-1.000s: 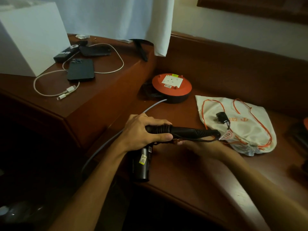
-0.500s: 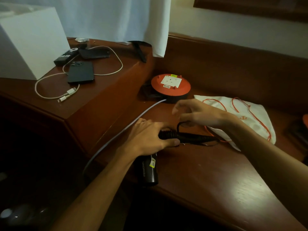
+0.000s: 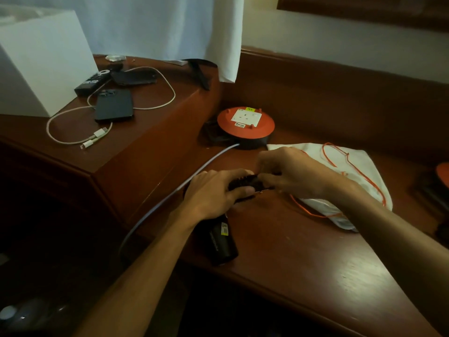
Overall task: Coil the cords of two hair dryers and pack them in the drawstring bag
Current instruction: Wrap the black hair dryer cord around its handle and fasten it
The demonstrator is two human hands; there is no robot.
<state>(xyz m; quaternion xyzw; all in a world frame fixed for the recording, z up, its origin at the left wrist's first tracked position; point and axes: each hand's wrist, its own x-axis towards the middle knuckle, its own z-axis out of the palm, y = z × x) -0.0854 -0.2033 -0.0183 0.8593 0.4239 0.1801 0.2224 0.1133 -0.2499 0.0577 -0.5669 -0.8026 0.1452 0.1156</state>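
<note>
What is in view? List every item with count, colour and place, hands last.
hair dryer: one, black, desk front edge, handle held in both hands
bag: one, white with orange drawstring, on the desk right of the hands
cable reel: one, orange top with white socket, black base, at the desk's back
grey cable: one, runs from the reel off the desk's front
phone: one, dark, on the raised shelf
white cable: one, looped round the phone
remote: one, black, behind the phone
box: one, white, shelf left
left hand: grips the handle
right hand: fingers on the cord-wrapped handle
</note>
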